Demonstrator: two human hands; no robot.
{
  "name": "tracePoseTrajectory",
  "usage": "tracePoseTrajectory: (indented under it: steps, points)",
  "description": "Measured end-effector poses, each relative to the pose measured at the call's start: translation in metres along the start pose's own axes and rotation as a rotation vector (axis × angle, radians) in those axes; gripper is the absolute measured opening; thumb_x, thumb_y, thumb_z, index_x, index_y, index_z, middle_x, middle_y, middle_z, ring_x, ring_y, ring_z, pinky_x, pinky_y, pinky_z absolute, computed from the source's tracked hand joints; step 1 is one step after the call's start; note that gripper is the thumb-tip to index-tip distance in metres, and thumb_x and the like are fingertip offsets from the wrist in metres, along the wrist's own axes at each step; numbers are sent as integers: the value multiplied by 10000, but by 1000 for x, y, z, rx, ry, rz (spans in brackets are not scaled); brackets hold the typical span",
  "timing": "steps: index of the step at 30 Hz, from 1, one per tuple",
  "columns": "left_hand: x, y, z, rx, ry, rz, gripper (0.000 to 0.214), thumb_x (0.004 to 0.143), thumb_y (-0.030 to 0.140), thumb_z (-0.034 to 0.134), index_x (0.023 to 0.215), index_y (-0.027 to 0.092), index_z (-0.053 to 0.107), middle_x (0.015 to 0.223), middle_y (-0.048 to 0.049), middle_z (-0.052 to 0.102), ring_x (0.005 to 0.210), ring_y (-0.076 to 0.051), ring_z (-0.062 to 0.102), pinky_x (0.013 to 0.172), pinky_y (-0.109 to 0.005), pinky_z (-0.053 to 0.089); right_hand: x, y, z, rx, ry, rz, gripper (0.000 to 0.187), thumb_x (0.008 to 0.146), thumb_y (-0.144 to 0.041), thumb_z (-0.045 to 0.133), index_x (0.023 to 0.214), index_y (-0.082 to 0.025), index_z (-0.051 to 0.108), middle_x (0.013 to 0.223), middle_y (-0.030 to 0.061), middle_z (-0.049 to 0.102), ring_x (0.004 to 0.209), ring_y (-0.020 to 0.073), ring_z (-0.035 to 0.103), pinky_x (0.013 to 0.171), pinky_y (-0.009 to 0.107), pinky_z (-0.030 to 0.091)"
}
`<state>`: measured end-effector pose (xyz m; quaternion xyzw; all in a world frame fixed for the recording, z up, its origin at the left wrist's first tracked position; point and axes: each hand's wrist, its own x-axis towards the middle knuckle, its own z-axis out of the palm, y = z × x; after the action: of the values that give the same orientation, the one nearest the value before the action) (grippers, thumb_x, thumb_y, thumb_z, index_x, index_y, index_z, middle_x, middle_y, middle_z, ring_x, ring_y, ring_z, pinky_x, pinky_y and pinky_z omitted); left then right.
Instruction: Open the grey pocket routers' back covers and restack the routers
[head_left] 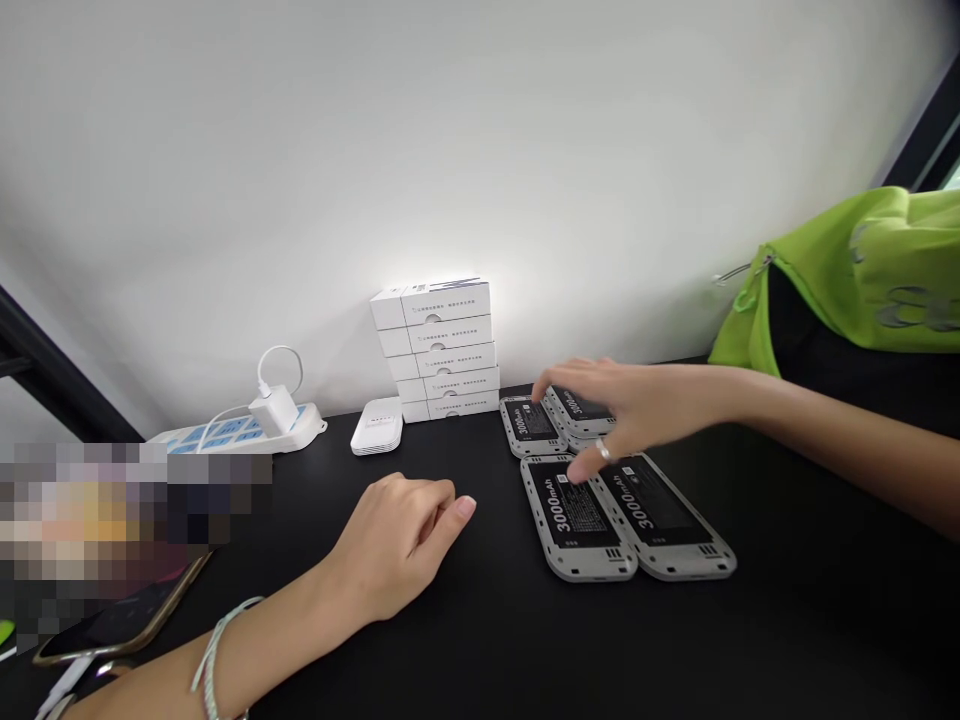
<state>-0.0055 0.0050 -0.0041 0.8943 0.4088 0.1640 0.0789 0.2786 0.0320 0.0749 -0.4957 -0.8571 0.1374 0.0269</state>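
A pixelated patch (127, 520) at eight o'clock blurs what's there — my right hand (630, 410) half hides a 3000mAh pack (576, 406), and the white boxes (435, 350) carry print too small to read.

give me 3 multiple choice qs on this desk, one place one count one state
1. Where is the white charger?
a) on the power strip
b) on the phone
c) on the boxes

2. How many white boxes are stacked?
a) three
b) five
c) eight

3. What does the left hand hold?
a) a phone
b) a cable
c) nothing

Answers:
1: a, it sits plugged into the strip.
2: b, five boxes show in the stack.
3: c, its curled fingers are empty.
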Motion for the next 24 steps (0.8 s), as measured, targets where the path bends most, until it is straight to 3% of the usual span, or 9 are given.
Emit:
tracePoseTrajectory:
  steps: [3, 6, 10, 15, 18, 21, 24]
  points:
    - [0, 1, -1, 10, -4, -5, 480, 1014, 447, 221, 606, 199, 269, 529, 37, 384, 478, -137, 363, 556, -295, 288, -9, -29, 15, -58, -33, -29, 681, 590, -691, 713, 1085, -240, 588, 1110, 114, 603, 1171, 435, 490, 952, 571, 409]
    - [-1, 0, 0, 13, -1, 3, 480, 1014, 450, 235, 609, 196, 276, 535, 36, 395, 482, -137, 369, 551, -293, 279, -15, -41, 29, -127, -40, -56, 833, 545, -682, 748, 1174, -160, 584, 1008, 137, 620, 1116, 445, 534, 1029, 592, 316]
    - [-1, 0, 0, 1, -4, 6, 483, 1012, 462, 241, 611, 194, 278, 534, 40, 389, 480, -131, 361, 550, -293, 276, -18, -38, 33, -197, -122, -27, 1052, 536, -697, 745, 1344, -84, 464, 1004, 154, 603, 1033, 431, 561, 931, 552, 409]
    - [-1, 4, -4, -20, -31, -20, 482, 985, 506, 287, 616, 198, 319, 538, 39, 416, 500, -135, 391, 575, -302, 316, -15, -37, 33, -164, -152, -21, 982, 530, -676, 752, 1284, -110, 477, 1012, 135, 557, 1022, 413, 535, 856, 497, 453]
    - [-3, 7, -7, -72, -4, 7, 483, 789, 674, 575, 778, 212, 436, 716, 17, 550, 621, -172, 491, 651, -336, 398, -13, -46, 40, -39, -135, -28, 888, 521, -676, 757, 1201, -174, 484, 1044, 104, 529, 990, 367, 544, 784, 448, 481]
    - [-4, 7, -4, -192, 34, 59, 809, 488, 717, 788, 1009, 232, 404, 1078, -68, 555, 877, -252, 551, 768, -405, 474, -11, -57, 49, 105, -84, -40, 710, 593, -675, 718, 1087, -227, 475, 1045, 60, 497, 925, 292, 560, 689, 370, 485]
    - [-5, 6, 1, -295, 16, 42, 860, 506, 656, 818, 1090, 249, 336, 1159, -92, 495, 985, -279, 546, 802, -437, 507, -3, -64, 52, 181, -53, -68, 600, 647, -673, 689, 988, -228, 475, 1037, 48, 481, 917, 267, 551, 683, 351, 473]
